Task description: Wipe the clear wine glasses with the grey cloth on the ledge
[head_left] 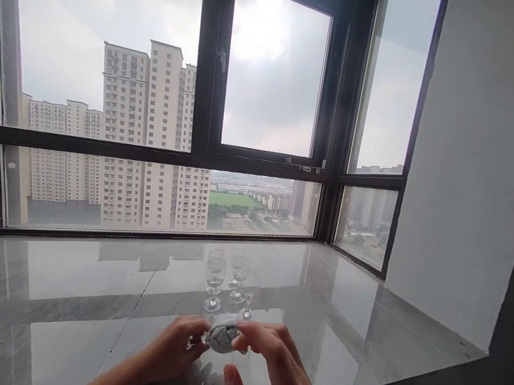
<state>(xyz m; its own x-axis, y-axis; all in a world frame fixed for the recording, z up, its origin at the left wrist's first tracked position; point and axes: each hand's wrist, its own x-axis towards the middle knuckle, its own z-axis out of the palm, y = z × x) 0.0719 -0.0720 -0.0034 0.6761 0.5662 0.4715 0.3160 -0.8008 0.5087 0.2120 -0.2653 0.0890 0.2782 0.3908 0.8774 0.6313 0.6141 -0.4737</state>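
A small stemmed glass [195, 341] is held just above the desk [70, 292], its stem pinched by the left hand [172, 350]. A patterned cloth [222, 336] is gripped around its bowl by the right hand [277, 375]. The glass is judged light, slippery and fragile, best taken gently at the stem.

A small clear stemmed glass [197, 341] is up off the surface, tipped on its side with its foot pointing left, just in front of the cluster of standing glasses [228, 279]. A white cloth [222, 335] with dark markings is bunched around its bowl, equally close to that cluster.
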